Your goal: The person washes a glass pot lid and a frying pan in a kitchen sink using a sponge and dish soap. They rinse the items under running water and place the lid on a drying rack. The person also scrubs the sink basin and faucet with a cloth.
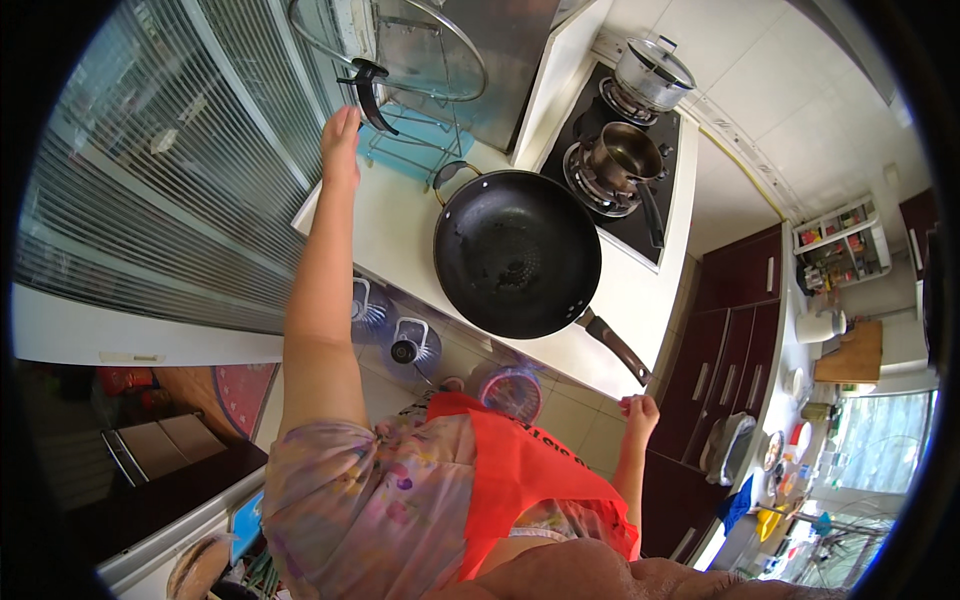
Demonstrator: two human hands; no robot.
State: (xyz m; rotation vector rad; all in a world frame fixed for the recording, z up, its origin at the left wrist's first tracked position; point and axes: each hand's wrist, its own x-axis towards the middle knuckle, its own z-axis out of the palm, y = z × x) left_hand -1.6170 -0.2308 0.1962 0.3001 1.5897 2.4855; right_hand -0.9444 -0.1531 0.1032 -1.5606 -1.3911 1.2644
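Observation:
My left arm stretches far forward along the left side. My left hand (341, 145) is beside the black handle (371, 98) of a clear glass lid (440, 50), its fingers extended; contact with the handle is hard to make out. The lid stands upright at a wire rack (425, 150) on a light blue mat. A black wok (518, 255) sits on the white counter, its long handle (617, 347) pointing toward the near right. Below that handle's end, and apart from it, my right hand (640, 410) hangs with curled fingers and nothing visible in them.
Beyond the counter, a gas hob (625, 227) bears a small saucepan (625, 152) and a lidded steel pot (655, 75). Ribbed glass doors (200, 170) border the left. Water jugs (415, 350) and a pink-rimmed bin (510, 393) stand below. Dark red cabinets (725, 350) line the right.

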